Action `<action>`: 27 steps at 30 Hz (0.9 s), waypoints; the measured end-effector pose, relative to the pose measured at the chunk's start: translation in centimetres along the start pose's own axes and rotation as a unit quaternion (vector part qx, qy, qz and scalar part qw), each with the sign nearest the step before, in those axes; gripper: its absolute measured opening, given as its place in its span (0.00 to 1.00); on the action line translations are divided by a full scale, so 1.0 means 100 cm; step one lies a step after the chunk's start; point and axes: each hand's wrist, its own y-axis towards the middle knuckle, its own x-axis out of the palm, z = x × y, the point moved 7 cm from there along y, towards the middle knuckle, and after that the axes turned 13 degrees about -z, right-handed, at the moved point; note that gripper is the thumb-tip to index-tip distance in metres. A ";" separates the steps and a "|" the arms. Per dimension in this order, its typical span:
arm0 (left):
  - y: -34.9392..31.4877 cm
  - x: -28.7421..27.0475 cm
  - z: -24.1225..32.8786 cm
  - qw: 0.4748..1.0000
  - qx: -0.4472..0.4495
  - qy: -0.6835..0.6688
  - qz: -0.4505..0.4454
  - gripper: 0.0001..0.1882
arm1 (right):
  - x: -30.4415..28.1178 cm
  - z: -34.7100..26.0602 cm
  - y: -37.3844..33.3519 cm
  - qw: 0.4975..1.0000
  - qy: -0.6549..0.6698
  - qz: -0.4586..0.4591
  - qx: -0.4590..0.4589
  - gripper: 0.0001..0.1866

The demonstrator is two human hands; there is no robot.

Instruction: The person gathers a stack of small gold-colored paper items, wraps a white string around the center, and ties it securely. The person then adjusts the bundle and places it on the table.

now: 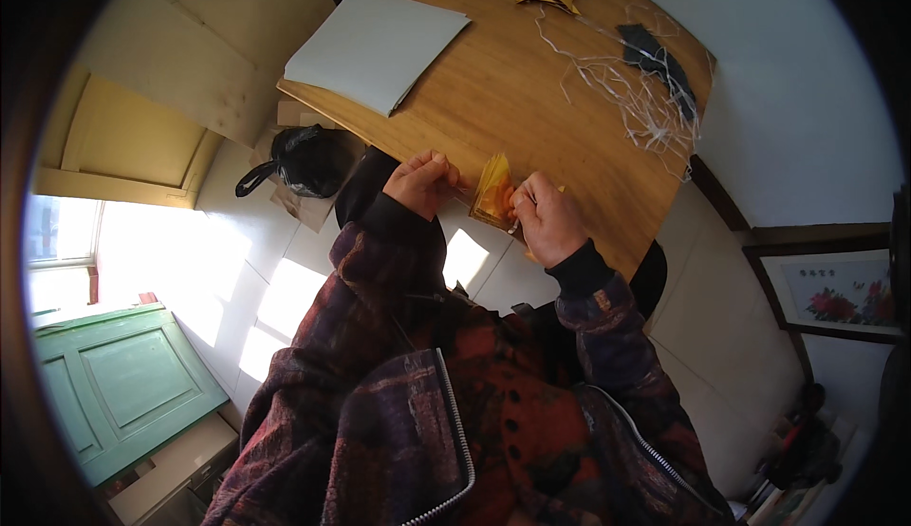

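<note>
Item: golden-yellow, fan-shaped piece of layered paper (491, 192), one o'clock from centre, at the near edge of the brown wooden bench (503, 94). Risk (a judgement): crushed or torn folds — cause, too hard a squeeze. Right hand (550, 217), nearing three o'clock: knuckles up, pinching the paper's right side. Left hand (424, 184), eleven o'clock: fingertips pressed together — whether on anything, cannot tell.

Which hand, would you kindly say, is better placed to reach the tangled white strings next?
Probably the right hand: it is nearer the tangled white strings on the table, although it grips the folded yellow bundle. The left hand, also pinched closed, is farther away.
</note>
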 end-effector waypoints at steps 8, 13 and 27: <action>0.016 0.000 -0.012 0.976 -0.028 0.213 -0.032 0.10 | 0.001 0.000 -0.002 1.000 -0.004 -0.009 0.013 0.09; 0.025 0.016 -0.011 0.912 -0.069 0.394 -0.088 0.07 | 0.000 -0.007 -0.002 0.999 -0.021 -0.007 0.026 0.10; 0.028 0.016 -0.008 0.883 -0.078 0.442 -0.134 0.06 | -0.002 -0.014 -0.004 0.998 0.029 0.062 0.011 0.08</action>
